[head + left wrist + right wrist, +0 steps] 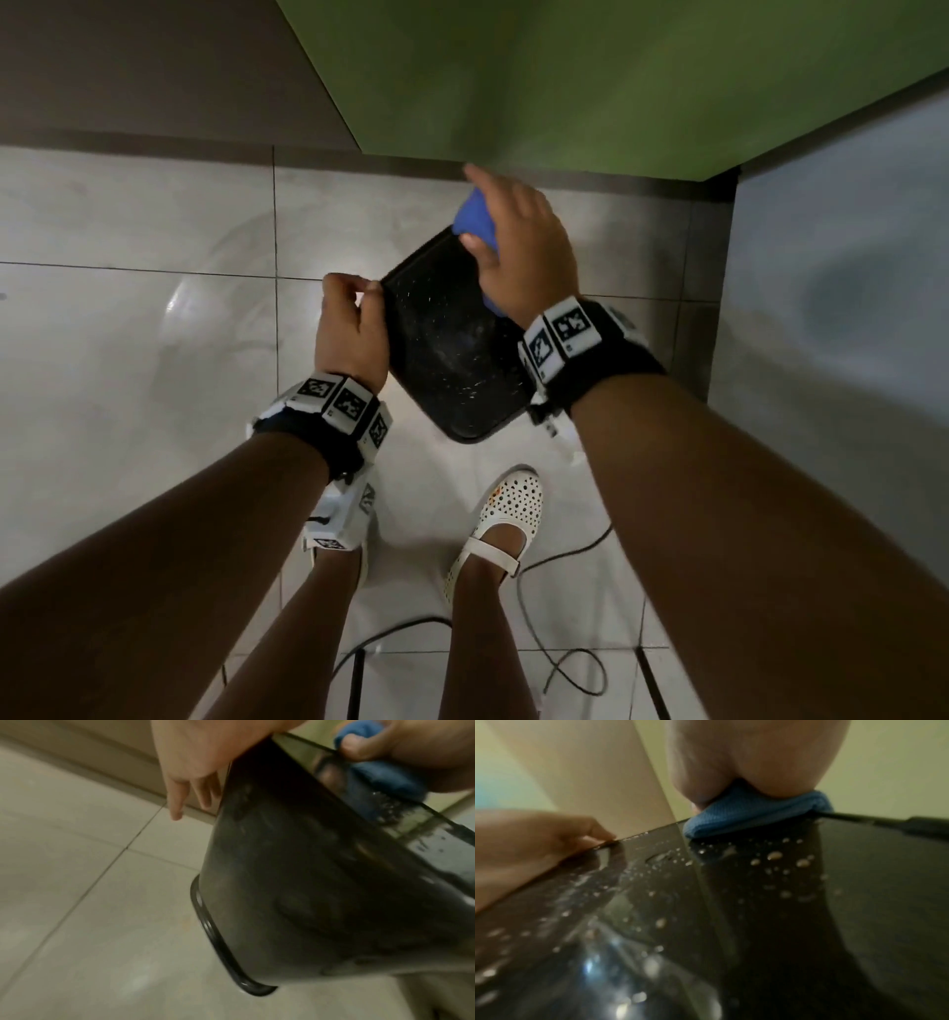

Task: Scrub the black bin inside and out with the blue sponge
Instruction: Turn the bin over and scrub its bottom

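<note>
Blue sponge [475,218] under right hand [518,246], on black bin [452,349] rim

Count: 1 black bin [452,349], 1 blue sponge [475,218], 2 hands — left hand [349,329], right hand [518,252] — 2 white shoes [506,519], 1 black cable [560,663].

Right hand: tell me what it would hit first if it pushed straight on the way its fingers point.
Probably the green wall. The right hand grips the blue sponge at the far rim of the black bin, fingers pointing past the rim toward that wall. Depth is unclear; it might meet the floor's dark skirting first.
</note>
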Available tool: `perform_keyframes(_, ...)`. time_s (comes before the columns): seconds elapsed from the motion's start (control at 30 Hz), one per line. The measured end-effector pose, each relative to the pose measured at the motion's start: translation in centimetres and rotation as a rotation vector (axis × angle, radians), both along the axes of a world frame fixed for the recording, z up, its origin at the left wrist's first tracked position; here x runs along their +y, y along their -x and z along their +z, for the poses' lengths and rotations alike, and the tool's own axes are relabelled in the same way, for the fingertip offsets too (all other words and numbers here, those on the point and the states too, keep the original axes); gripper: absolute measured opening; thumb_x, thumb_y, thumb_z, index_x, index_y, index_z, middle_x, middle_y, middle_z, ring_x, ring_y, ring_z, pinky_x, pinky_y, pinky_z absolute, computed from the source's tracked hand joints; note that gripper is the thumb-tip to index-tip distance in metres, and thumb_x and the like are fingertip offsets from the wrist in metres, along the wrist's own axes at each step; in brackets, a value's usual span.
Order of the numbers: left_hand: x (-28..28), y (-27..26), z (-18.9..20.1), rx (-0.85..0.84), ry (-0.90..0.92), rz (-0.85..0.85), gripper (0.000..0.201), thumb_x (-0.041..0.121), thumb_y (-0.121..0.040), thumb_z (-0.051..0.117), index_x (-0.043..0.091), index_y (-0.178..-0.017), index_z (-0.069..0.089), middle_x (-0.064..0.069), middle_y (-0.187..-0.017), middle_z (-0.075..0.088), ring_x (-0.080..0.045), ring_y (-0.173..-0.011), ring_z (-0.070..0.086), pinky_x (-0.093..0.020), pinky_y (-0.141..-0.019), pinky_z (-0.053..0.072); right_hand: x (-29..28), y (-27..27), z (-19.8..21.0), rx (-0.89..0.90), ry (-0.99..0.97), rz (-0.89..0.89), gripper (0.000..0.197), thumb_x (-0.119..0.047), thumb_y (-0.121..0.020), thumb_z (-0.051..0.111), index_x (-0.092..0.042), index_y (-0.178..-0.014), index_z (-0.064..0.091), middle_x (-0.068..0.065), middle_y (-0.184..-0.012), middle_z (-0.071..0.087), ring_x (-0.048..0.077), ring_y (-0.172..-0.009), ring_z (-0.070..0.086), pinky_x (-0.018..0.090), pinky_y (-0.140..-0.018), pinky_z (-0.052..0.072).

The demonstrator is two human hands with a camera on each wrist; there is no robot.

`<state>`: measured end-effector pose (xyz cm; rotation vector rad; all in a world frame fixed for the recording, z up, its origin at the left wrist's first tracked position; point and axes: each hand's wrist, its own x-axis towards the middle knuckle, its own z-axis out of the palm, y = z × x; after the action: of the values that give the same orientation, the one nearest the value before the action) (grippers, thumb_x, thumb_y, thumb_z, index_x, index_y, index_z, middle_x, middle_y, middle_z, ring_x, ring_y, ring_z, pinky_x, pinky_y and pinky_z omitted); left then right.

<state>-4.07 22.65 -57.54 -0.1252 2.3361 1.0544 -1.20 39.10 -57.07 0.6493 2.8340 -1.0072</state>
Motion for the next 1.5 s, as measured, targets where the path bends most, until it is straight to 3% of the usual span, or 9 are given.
perform_keyframes(0.1, 0.0, 1.5, 0.7, -0.05, 0.066, -0.302, 0.036, 0.035, -0.098, 0.031, 0.014, -0.126, 0.039, -0.013, -0.111, 0.062, -0.03, -0.104, 0.057, -0.029, -0.085, 0.037, -0.2, 2.3, 0.1, -0.058, -0.058, 0.306, 0.058, -0.027, -0.089, 0.054, -0.02, -0.142, 0.032, 0.006, -0.138, 0.045, 0.025, -0.13, 0.037, 0.039, -0.109, 0.029)
perform_keyframes(0.2, 1.1, 2.2, 0.7, -0.1, 0.05, -0.382, 0.042, 0.036, -0.099, 0.025, 0.02, -0.137, 0.033, -0.014, -0.133, 0.054, -0.031, -0.121, 0.05, -0.025, -0.089, 0.03, -0.8, 3.0, -0.1, -0.063, -0.064, 0.36, 0.064, -0.044, -0.087, 0.046, -0.019, -0.143, 0.029, 0.005, -0.141, 0.042, 0.025, -0.133, 0.034, 0.04, -0.111, 0.027)
perform_keyframes(0.37, 1.4, 1.2, 0.3, -0.115, -0.014, -0.275, 0.045, 0.036, -0.1, 0.023, 0.02, -0.141, 0.031, -0.012, -0.137, 0.051, -0.028, -0.126, 0.046, -0.022, -0.092, 0.028, -3.1, 3.2, -0.7, -0.09, -0.135, 0.149, 0.056, -0.052, -0.092, 0.041, -0.019, -0.137, 0.04, 0.004, -0.143, 0.043, 0.023, -0.136, 0.031, 0.042, -0.112, 0.024)
perform_keyframes(0.7, 1.2, 0.8, -0.8, -0.086, -0.09, -0.184, 0.043, 0.038, -0.099, 0.028, 0.025, -0.138, 0.038, -0.004, -0.132, 0.056, -0.016, -0.12, 0.051, -0.022, -0.093, 0.035, -4.7, 2.5, -1.3, 0.027, -0.245, -0.124, 0.05, -0.05, -0.09, 0.041, -0.016, -0.125, 0.053, 0.004, -0.118, 0.062, 0.024, -0.114, 0.053, 0.046, -0.105, 0.033)
perform_keyframes(0.87, 1.0, 0.9, -1.2, -0.116, -0.062, -0.14, 0.044, 0.045, -0.096, 0.029, 0.03, -0.137, 0.04, -0.003, -0.13, 0.058, -0.021, -0.12, 0.053, -0.031, -0.1, 0.041, -3.2, -0.1, -1.2, -0.051, -0.204, -0.341, 0.05, -0.049, -0.092, 0.042, -0.016, -0.129, 0.048, 0.005, -0.121, 0.06, 0.022, -0.115, 0.052, 0.046, -0.108, 0.032)
perform_keyframes(1.0, 1.0, 0.8, -1.1, -0.083, -0.051, -0.149, 0.042, 0.041, -0.098, 0.03, 0.029, -0.137, 0.04, -0.002, -0.136, 0.053, -0.019, -0.127, 0.047, -0.02, -0.098, 0.031, -2.0, -3.0, -1.3, -0.08, -0.25, -0.538, 0.057, -0.052, -0.09, 0.034, -0.013, -0.13, 0.047, 0.011, -0.122, 0.058, 0.027, -0.115, 0.052, 0.045, -0.105, 0.036)
perform_keyframes(1.17, 0.9, 1.2, -1.1, -0.083, -0.056, -0.152, 0.041, 0.039, -0.098, 0.031, 0.033, -0.138, 0.036, -0.004, -0.133, 0.056, -0.019, -0.122, 0.05, -0.019, -0.093, 0.033, -3.6, -1.1, -1.4, -0.158, -0.283, -0.705, 0.053, -0.046, -0.093, 0.037, -0.01, -0.131, 0.045, 0.014, -0.125, 0.055, 0.03, -0.12, 0.047, 0.046, -0.109, 0.028)
perform_keyframes(1.33, 0.8, 1.3, -1.1, -0.063, -0.052, -0.186, 0.041, 0.038, -0.098, 0.03, 0.034, -0.139, 0.034, -0.005, -0.123, 0.062, -0.018, -0.107, 0.058, -0.021, -0.085, 0.039, -5.1, 1.8, -0.9, -0.136, -0.211, -0.414, 0.05, -0.044, -0.094, 0.043, -0.013, -0.133, 0.043, 0.011, -0.127, 0.052, 0.027, -0.123, 0.043, 0.045, -0.112, 0.021)
perform_keyframes(1.5, 0.7, 1.2, -1.2, -0.052, -0.073, -0.164, 0.04, 0.039, -0.098, 0.03, 0.036, -0.138, 0.036, -0.004, -0.129, 0.058, -0.011, -0.111, 0.054, -0.021, -0.089, 0.038, -5.4, 2.7, -0.8, -0.092, -0.163, -0.19, 0.051, -0.045, -0.093, 0.045, -0.017, -0.135, 0.042, 0.007, -0.133, 0.05, 0.026, -0.129, 0.039, 0.045, -0.113, 0.02)
